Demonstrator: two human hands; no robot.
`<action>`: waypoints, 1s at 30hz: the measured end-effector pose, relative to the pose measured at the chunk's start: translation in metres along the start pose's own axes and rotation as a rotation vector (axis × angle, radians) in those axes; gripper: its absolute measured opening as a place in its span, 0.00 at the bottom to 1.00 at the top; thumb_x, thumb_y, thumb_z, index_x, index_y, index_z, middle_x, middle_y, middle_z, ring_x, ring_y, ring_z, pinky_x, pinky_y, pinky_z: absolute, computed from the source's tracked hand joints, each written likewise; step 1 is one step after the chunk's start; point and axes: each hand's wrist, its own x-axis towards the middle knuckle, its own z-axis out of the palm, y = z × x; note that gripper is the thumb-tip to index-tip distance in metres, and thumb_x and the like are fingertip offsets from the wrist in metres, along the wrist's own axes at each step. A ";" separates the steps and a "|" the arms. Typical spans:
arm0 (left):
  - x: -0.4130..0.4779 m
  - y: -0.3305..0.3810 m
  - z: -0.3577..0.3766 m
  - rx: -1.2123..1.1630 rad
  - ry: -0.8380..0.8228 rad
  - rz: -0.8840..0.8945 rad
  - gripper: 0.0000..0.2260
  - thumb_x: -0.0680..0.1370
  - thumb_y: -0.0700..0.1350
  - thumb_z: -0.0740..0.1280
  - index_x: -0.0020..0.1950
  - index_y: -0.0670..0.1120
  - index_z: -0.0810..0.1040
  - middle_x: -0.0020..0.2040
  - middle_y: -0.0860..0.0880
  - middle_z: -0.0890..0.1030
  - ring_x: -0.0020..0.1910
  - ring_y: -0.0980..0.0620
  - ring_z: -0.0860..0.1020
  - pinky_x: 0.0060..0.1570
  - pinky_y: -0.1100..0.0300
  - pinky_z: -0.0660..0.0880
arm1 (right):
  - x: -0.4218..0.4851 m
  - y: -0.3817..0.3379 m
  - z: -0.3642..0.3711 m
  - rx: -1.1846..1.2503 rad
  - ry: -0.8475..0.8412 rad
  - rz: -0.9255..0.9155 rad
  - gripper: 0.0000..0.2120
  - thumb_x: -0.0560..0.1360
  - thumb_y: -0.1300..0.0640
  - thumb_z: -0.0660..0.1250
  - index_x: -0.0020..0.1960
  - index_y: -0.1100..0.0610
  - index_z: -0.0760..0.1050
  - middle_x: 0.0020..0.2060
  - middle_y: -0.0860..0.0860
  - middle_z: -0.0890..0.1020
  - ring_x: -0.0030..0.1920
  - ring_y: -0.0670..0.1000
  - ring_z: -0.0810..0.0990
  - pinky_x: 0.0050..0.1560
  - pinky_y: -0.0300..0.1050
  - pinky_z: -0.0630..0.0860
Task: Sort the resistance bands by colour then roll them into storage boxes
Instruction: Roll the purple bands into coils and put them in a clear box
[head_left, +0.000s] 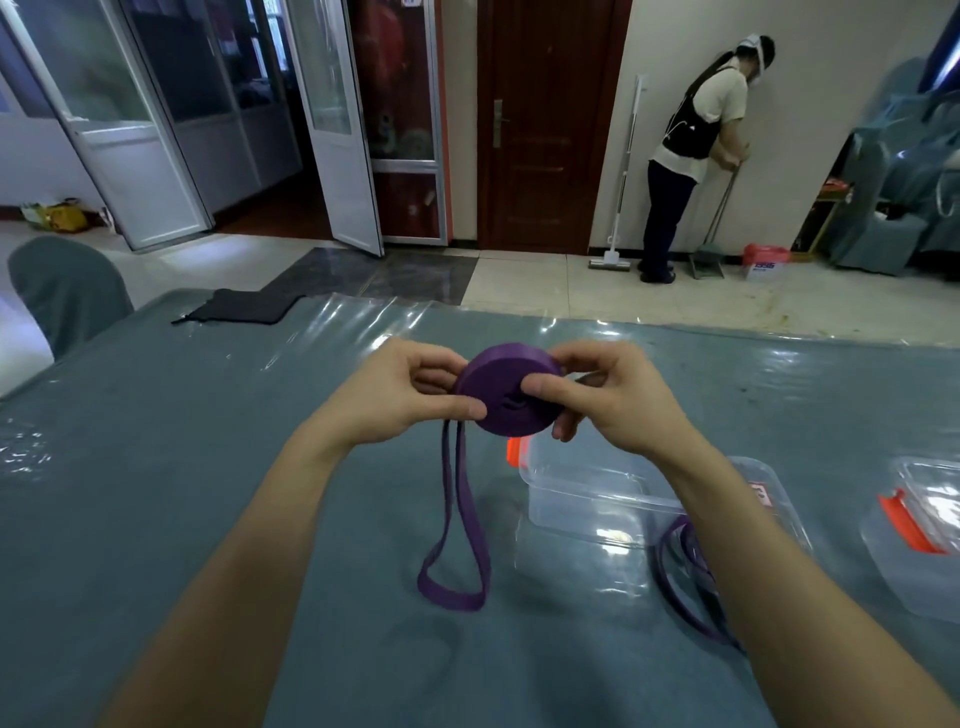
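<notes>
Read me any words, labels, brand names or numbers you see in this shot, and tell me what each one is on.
Nothing can be read with certainty.
White carton with a red top on the floor by the far wall: blue print, too blurred to read.
Red and white sticker on clear plastic beside the clear orange-latched storage box: too small and partly hidden to read.

The resistance band (493, 376) is purple, the tablecloth (208, 467) grey-blue, the storage box (587, 486) clear with an orange latch (513, 450).
</notes>
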 end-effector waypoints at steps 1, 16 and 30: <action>-0.003 -0.006 0.007 -0.061 0.035 0.010 0.18 0.71 0.43 0.82 0.60 0.44 0.87 0.53 0.46 0.90 0.55 0.45 0.89 0.63 0.49 0.83 | -0.003 0.003 0.001 0.097 0.044 0.003 0.15 0.73 0.50 0.78 0.54 0.59 0.86 0.43 0.61 0.87 0.30 0.61 0.83 0.37 0.55 0.84; 0.012 0.022 0.015 0.801 -0.269 -0.026 0.09 0.71 0.54 0.83 0.48 0.53 0.89 0.37 0.58 0.87 0.37 0.65 0.83 0.44 0.51 0.84 | -0.007 0.008 0.028 -0.642 -0.333 0.148 0.25 0.70 0.37 0.81 0.63 0.47 0.82 0.55 0.41 0.87 0.31 0.45 0.86 0.39 0.47 0.84; -0.026 -0.029 0.009 -0.075 0.062 -0.058 0.20 0.68 0.43 0.83 0.59 0.46 0.88 0.52 0.47 0.90 0.55 0.48 0.89 0.64 0.50 0.82 | -0.028 0.041 0.033 0.272 -0.034 0.212 0.18 0.71 0.57 0.80 0.59 0.64 0.85 0.47 0.64 0.88 0.38 0.65 0.87 0.45 0.56 0.87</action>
